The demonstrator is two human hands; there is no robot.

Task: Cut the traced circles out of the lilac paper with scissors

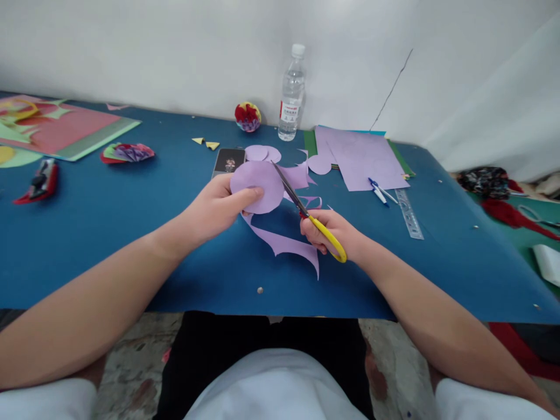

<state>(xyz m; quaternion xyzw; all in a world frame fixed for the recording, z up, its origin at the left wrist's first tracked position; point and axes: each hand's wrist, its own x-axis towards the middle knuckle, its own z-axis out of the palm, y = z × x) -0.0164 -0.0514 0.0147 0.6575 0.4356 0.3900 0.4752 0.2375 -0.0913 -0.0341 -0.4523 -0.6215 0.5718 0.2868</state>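
Observation:
My left hand (231, 198) pinches a round purple paper disc (262, 181), thumb on top and fingers beneath it. A pair of scissors (326, 236) with yellow handles is gripped in my right hand (328, 227). Their dark blades point up and left, with the tips at the disc's upper right edge. A curved strip of purple paper (284, 240) hangs below the disc, between the hands. More purple offcuts (297, 175) lie behind the blades. Beyond the disc are cut purple circles (269, 154) beside a phone (230, 160), which my left hand partly hides.
A water bottle (291, 99) and a folded paper ball (247, 116) stand along the wall. Purple sheets (361, 154), pens (380, 192) and a clear ruler (409, 216) lie right. At left are a stapler (42, 179), a folded paper fan (128, 153) and coloured sheets (83, 131).

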